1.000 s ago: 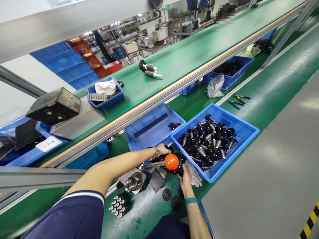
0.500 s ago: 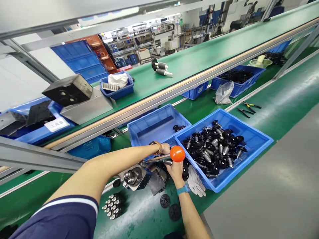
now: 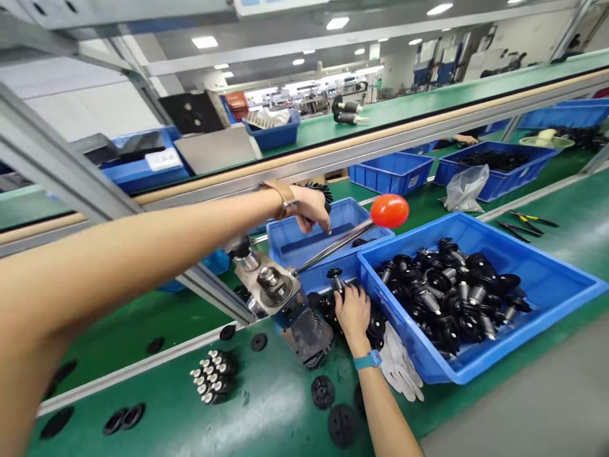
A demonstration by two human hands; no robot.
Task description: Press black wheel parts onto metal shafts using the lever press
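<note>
My left hand (image 3: 311, 206) is raised above the rear blue bin (image 3: 352, 212), its fingers curled round a small black part that barely shows. Below and left of it stands a metal hand press (image 3: 271, 282), whose lever ends in a red knob (image 3: 389, 211). To the right of the press, my right hand (image 3: 353, 311) has its fingers closed on a black-and-silver part (image 3: 335, 279), among black parts. A large blue bin (image 3: 561, 273) holds many black wheel-like parts with silver shafts. White gloves (image 3: 398, 365) lie beside my right wrist.
Several pin-ended parts (image 3: 213, 377) stand at the front left. Black discs (image 3: 323, 391) lie on the green table. Pliers (image 3: 528, 222) are at the right, and a framed shelf rail (image 3: 304, 164) crosses behind the bins.
My left hand has left the lever and moved up over the rear bin. My right hand is now lower, at the parts beside the press. The view has tilted up.
</note>
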